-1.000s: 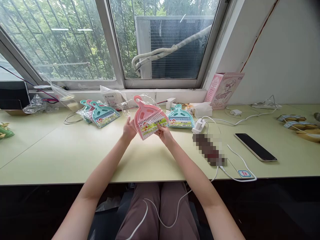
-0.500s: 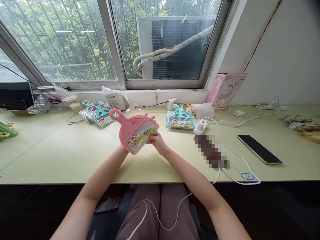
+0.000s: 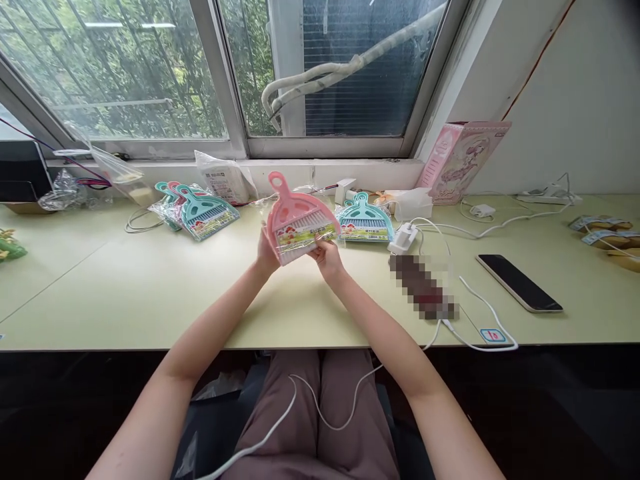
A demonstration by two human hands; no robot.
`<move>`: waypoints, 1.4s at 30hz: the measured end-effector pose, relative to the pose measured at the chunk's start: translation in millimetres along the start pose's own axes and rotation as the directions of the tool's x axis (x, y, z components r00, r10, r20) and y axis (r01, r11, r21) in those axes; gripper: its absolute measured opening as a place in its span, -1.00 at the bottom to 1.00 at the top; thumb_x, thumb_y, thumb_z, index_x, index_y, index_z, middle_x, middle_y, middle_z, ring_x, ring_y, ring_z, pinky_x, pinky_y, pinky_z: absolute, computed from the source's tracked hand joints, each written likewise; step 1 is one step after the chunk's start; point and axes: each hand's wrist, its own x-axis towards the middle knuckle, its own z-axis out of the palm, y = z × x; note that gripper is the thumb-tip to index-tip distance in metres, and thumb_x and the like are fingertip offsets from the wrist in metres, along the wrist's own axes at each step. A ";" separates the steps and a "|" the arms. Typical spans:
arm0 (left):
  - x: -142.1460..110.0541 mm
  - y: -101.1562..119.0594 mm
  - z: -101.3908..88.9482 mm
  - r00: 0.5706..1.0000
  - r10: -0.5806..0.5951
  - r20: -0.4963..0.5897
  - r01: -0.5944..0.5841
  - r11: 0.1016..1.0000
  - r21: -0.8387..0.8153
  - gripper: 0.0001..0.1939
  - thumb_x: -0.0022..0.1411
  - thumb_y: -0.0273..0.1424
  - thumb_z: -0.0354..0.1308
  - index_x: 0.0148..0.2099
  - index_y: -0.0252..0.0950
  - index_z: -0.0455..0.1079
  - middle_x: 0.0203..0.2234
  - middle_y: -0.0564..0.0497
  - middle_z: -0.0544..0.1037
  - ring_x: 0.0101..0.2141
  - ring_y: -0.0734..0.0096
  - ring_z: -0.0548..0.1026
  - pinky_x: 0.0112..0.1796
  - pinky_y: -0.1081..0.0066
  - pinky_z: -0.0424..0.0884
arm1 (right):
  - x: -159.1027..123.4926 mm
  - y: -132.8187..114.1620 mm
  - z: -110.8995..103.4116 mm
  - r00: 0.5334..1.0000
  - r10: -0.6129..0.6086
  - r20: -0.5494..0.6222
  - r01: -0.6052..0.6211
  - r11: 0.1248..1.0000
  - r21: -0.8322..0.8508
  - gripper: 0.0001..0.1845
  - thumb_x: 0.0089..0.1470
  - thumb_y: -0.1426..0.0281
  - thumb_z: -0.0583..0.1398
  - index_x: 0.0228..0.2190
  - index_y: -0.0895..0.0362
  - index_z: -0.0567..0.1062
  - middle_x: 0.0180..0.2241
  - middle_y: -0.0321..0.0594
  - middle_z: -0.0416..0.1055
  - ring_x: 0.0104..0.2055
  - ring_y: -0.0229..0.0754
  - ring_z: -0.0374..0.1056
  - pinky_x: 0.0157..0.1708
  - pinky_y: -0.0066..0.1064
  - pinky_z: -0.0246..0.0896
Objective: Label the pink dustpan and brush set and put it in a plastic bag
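Both hands hold a pink dustpan and brush set point(image 3: 302, 223) in clear wrap above the table, its handle loop pointing up. A printed label band crosses its white bristles. My left hand point(image 3: 269, 252) grips the set's left edge, with the fingers partly hidden behind it. At the lower right corner, my right hand point(image 3: 327, 259) pinches the wrapped edge. Just behind and to the right lies a teal dustpan set point(image 3: 367, 220), also wrapped. Further left, more wrapped teal and pink sets point(image 3: 203, 212) overlap in a pile.
On the right are a white charger point(image 3: 403, 238), a blurred-out object point(image 3: 423, 287) with a white cable, and a black phone point(image 3: 520, 283). A pink box point(image 3: 465, 162) stands by the wall. A plastic-wrapped white pack point(image 3: 223, 179) leans under the window.
The pink set has moved right and away from me, and its tilted handle has swung upright. My left hand now shows at its left edge. The camera view has tipped slightly downward.
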 end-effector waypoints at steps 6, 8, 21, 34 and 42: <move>-1.1 2.2 8.3 0.992 0.129 -0.011 -0.125 0.976 0.176 -0.34 0.12 -0.16 0.28 0.21 -0.29 0.26 0.04 -0.15 0.50 0.14 -0.08 0.35 0.13 0.00 0.27 | 16.6 -12.6 -15.7 0.996 0.048 -0.078 -0.046 0.998 0.032 -0.86 0.11 0.57 0.12 -0.36 0.14 0.46 -0.44 -0.30 0.57 -0.37 -0.27 0.51 -0.13 -0.34 0.47; -1.9 -2.7 9.1 0.991 0.134 -0.014 -0.127 0.964 0.232 -0.26 0.01 -0.31 0.37 0.22 -0.28 0.22 0.02 -0.16 0.50 0.09 -0.05 0.40 0.10 0.02 0.31 | 20.7 -14.4 -20.3 0.997 0.066 -0.049 -0.066 0.998 -0.002 -0.88 0.11 0.56 0.15 -0.34 0.15 0.47 -0.43 -0.29 0.57 -0.39 -0.26 0.50 -0.15 -0.34 0.47; -12.8 -29.4 18.8 0.973 0.230 0.036 -0.224 0.883 0.413 -0.16 0.01 -0.27 0.38 0.29 -0.21 0.12 0.11 -0.18 0.42 0.13 -0.06 0.36 0.11 0.02 0.29 | 28.5 -23.6 -26.7 0.999 0.008 -0.048 -0.008 1.000 0.015 -0.78 0.11 0.57 0.16 -0.20 0.15 0.50 -0.41 -0.30 0.59 -0.34 -0.22 0.53 -0.16 -0.33 0.49; -4.4 -22.7 11.2 0.969 0.245 -0.018 -0.229 0.928 0.295 -0.46 0.16 -0.01 0.16 0.06 -0.26 0.38 0.03 -0.09 0.51 0.15 -0.02 0.33 0.14 0.09 0.23 | 24.0 -29.9 -27.8 0.998 -0.048 -0.029 0.048 0.999 0.004 -0.77 0.07 0.55 0.20 -0.20 0.13 0.51 -0.36 -0.28 0.61 -0.27 -0.20 0.54 -0.14 -0.32 0.50; -7.7 -28.8 6.4 0.993 0.111 0.048 -0.121 0.932 0.343 -0.28 0.00 -0.23 0.38 0.19 -0.32 0.29 0.02 -0.19 0.51 0.01 -0.01 0.47 -0.09 0.18 0.44 | 26.1 -27.8 -30.0 0.998 0.005 -0.066 -0.014 0.992 -0.123 -0.87 0.01 0.57 0.22 -0.35 0.15 0.50 -0.42 -0.29 0.59 -0.37 -0.22 0.52 -0.24 -0.35 0.52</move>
